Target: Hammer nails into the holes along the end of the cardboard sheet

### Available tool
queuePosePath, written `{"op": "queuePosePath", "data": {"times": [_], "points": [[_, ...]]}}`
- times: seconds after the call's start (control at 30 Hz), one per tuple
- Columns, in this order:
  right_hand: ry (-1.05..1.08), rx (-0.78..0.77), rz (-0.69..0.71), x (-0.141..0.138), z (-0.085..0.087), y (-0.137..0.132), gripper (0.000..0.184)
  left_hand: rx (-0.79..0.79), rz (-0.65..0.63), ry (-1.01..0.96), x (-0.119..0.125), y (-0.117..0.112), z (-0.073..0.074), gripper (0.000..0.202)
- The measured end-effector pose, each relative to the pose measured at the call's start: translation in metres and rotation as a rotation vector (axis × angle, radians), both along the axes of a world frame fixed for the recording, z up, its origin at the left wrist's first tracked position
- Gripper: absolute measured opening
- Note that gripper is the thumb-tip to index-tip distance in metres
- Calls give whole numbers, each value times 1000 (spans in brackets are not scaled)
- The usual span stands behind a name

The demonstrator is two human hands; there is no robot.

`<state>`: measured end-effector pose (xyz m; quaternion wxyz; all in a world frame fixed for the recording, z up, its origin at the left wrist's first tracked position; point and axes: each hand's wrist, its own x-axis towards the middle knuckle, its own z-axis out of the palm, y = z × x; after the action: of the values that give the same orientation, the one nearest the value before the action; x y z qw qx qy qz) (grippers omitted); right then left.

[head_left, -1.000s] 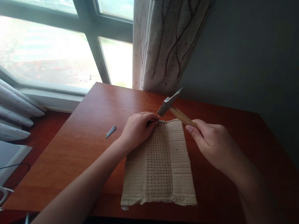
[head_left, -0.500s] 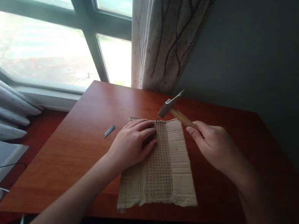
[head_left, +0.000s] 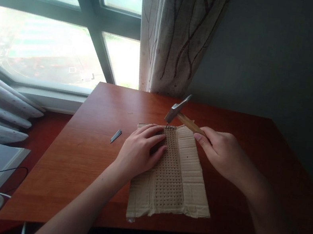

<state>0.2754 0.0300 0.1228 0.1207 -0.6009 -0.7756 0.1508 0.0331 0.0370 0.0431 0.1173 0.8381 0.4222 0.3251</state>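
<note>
Your left hand (head_left: pixel 141 148) lies palm down on the left part of the cardboard (head_left: pixel 197 184), thumb and fingers apart, gripping nothing. Your right hand (head_left: pixel 219 146) is clamped round the wooden handle of the hammer (head_left: pixel 186 121), to the right of the sheet's far end. Hammer head is at the top of an upright nail (head_left: pixel 167 126); contact cannot be told. Nail stands at the far left end of the perforated strip (head_left: pixel 169 184) on the cardboard. Loose nails (head_left: pixel 116 136) lie together on the desk (head_left: pixel 74 171), left of your left hand.
</note>
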Motion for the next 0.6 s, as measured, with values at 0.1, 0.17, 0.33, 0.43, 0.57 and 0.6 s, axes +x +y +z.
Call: {"op": "queuePosePath", "data": {"times": [0.1, 0.17, 0.33, 0.43, 0.57, 0.6], "points": [[-32, -9, 1, -1, 0, 0, 33, -4, -1, 7, -1, 0, -1, 26], [-56, -11, 5, -2, -1, 0, 35, -5, -2, 5, -1, 0, -2, 26], [-46, -10, 4, -3, -2, 0, 34, -9, -8, -2, -1, 1, -2, 27], [-65, -24, 3, -4, -4, 1, 35, -13, -4, 1, -1, 1, -2, 27], [-67, -34, 6, -3, -4, 1, 36, -15, -9, -1, -1, 1, -2, 27], [-65, -35, 6, -3, -5, 1, 36, -14, -10, -1, -1, 1, -2, 27]]}}
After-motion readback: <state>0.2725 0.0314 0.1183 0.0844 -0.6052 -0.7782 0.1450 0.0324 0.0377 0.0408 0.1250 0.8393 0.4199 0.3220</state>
